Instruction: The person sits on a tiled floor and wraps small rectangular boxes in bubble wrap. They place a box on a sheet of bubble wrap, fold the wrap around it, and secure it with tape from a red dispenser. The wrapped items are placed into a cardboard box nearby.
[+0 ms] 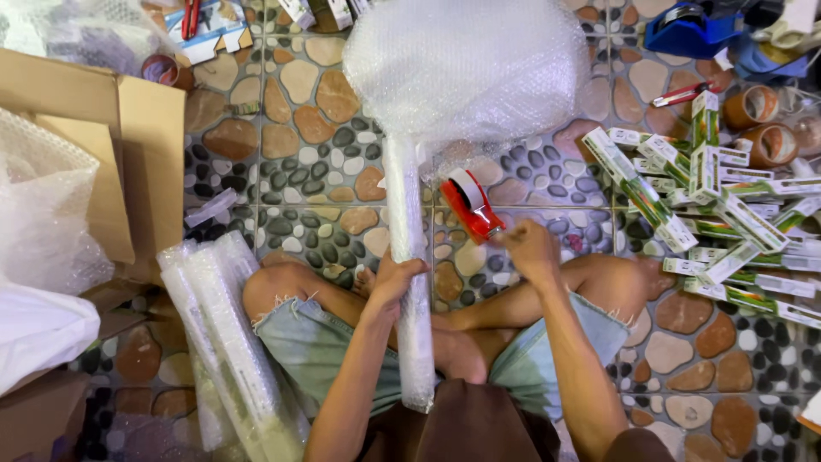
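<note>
Fingers (402, 272) of our left hand (395, 287) are wrapping tight around a long, bubble-wrapped tube (410, 282) at frame centre, trailing from a bubble-wrap roll (466, 64) above. Our right hand (530, 250) is pinching the red tape dispenser (470, 205). Slim green-and-white boxes (718, 214) are lying heaped at right on the pebbled floor (299, 145).

Bare tiled floor (299, 162) lay open ahead of my left knee; stacked boxes (727, 222) and bubble-wrap roll (466, 68) blocked elsewhere.
</note>
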